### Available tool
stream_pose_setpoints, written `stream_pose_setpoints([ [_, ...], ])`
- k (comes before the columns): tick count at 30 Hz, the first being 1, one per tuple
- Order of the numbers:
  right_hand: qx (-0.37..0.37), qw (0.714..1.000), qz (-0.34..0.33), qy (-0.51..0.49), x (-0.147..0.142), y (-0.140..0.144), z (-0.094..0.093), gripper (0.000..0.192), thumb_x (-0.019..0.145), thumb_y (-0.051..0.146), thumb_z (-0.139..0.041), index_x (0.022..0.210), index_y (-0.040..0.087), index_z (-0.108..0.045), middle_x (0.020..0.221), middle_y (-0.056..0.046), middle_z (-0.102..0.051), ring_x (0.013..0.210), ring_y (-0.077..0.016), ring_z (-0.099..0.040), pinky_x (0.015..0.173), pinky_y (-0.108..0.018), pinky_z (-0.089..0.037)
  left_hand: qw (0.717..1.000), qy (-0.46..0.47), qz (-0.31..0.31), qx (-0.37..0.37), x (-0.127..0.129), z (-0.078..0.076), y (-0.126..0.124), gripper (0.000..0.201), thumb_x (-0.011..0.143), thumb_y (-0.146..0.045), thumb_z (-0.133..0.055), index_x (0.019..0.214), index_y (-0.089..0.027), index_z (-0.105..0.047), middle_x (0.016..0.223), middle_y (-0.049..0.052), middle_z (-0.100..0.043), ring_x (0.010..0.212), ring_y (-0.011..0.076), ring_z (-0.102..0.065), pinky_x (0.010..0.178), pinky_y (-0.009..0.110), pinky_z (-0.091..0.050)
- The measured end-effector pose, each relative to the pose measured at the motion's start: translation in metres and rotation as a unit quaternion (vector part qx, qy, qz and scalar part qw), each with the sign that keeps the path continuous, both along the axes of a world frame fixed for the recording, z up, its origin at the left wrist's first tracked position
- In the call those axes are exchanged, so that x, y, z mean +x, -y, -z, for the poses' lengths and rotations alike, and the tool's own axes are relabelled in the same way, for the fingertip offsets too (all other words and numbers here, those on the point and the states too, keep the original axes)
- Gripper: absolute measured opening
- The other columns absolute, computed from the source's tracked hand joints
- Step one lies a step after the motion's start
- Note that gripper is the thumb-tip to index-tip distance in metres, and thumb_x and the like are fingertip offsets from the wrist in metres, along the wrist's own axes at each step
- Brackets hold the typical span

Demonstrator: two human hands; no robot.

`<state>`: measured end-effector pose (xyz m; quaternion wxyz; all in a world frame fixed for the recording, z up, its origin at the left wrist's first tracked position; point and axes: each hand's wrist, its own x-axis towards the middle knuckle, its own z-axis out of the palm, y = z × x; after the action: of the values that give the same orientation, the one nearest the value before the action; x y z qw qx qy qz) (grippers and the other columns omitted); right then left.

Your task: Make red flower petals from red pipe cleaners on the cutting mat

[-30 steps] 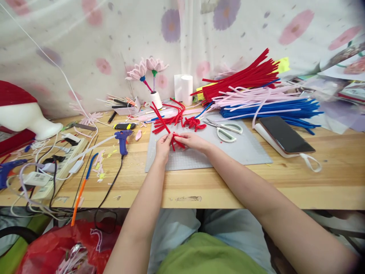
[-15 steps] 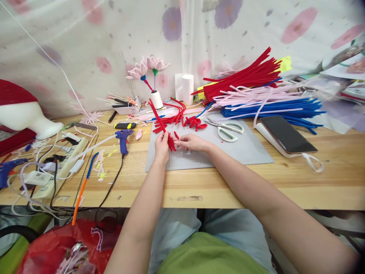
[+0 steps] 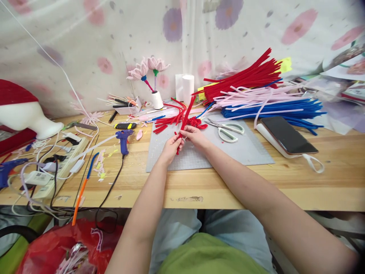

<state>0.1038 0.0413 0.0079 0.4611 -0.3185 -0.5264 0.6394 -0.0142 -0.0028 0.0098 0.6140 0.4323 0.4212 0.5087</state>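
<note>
Above the near part of the grey cutting mat (image 3: 194,161), my two hands meet around a small bundle of red pipe cleaners (image 3: 188,112). My right hand (image 3: 196,137) pinches the bundle, whose long ends stick up past the fingers. Close beside it, my left hand (image 3: 172,148) is closed on the lower part of the red pipe cleaners, where short ends show below the fingertips. Just behind the hands lie more red pipe cleaners (image 3: 168,121), some of them curled. A pair of scissors (image 3: 228,131) rests on the mat to the right.
Thick bundles of red (image 3: 242,82), pink and blue pipe cleaners (image 3: 273,110) lie at the back right, near a phone (image 3: 288,135). On the left are a blue glue gun (image 3: 123,140), a utility knife (image 3: 125,125) and a corded power strip (image 3: 62,171). Pink flowers (image 3: 139,70) stand behind.
The red bundle has swung from leaning left to leaning right. My right hand has moved up onto it, and my left hand has shifted slightly right and down.
</note>
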Motion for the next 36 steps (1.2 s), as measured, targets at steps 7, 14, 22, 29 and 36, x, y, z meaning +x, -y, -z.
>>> stream_pose_setpoints([
  [7, -0.025, 0.997, 0.031, -0.072, -0.005, -0.002, 0.002, 0.030, 0.057, 0.038, -0.069, 0.065, 0.015, -0.052, 0.060, 0.004, -0.051, 0.054, -0.0058, -0.046, 0.055, -0.021, -0.037, 1.000, -0.009, -0.022, -0.012, 0.002, 0.000, 0.000, 0.015, 0.074, -0.027, -0.056, 0.075, -0.011, -0.057, 0.053, -0.005, -0.043, 0.039, 0.0010, -0.031, 0.038, 0.017, -0.020],
  [14, -0.045, 0.995, 0.054, -0.076, -0.004, -0.002, 0.002, 0.037, 0.054, 0.043, -0.070, 0.062, 0.016, -0.046, 0.055, 0.005, -0.049, 0.048, -0.0053, -0.043, 0.049, -0.020, -0.035, 0.991, -0.114, -0.070, 0.033, 0.009, 0.007, -0.003, 0.013, 0.074, -0.026, -0.056, 0.074, -0.013, -0.056, 0.052, -0.005, -0.049, 0.038, 0.0039, -0.041, 0.040, 0.019, -0.034],
  [22, -0.010, 0.999, -0.010, -0.052, -0.002, 0.000, -0.001, 0.034, 0.061, 0.044, -0.067, 0.069, 0.017, -0.046, 0.060, 0.006, -0.050, 0.048, -0.0049, -0.044, 0.047, -0.019, -0.036, 0.996, 0.055, 0.028, -0.069, 0.003, -0.005, 0.003, 0.030, 0.077, -0.044, -0.051, 0.085, -0.016, -0.054, 0.062, -0.002, -0.055, 0.040, 0.0041, -0.041, 0.042, 0.020, -0.036],
  [29, -0.011, 0.999, -0.016, -0.044, 0.000, 0.002, -0.004, 0.032, 0.062, 0.042, -0.066, 0.071, 0.017, -0.048, 0.062, 0.005, -0.052, 0.049, -0.0041, -0.042, 0.046, -0.017, -0.034, 0.997, 0.041, 0.020, -0.069, 0.003, -0.002, 0.002, 0.023, 0.072, -0.034, -0.061, 0.079, -0.012, -0.056, 0.058, -0.002, -0.053, 0.045, 0.0049, -0.048, 0.050, 0.021, -0.044],
  [36, -0.028, 0.999, -0.017, -0.029, 0.000, -0.001, -0.002, 0.037, 0.051, 0.032, -0.074, 0.074, 0.017, -0.050, 0.066, 0.003, -0.058, 0.055, -0.0068, -0.050, 0.047, -0.018, -0.038, 0.997, 0.020, -0.020, -0.077, 0.004, -0.002, 0.003, 0.023, 0.075, -0.032, -0.057, 0.086, -0.012, -0.060, 0.070, 0.006, -0.067, 0.046, 0.0101, -0.057, 0.054, 0.027, -0.049],
])
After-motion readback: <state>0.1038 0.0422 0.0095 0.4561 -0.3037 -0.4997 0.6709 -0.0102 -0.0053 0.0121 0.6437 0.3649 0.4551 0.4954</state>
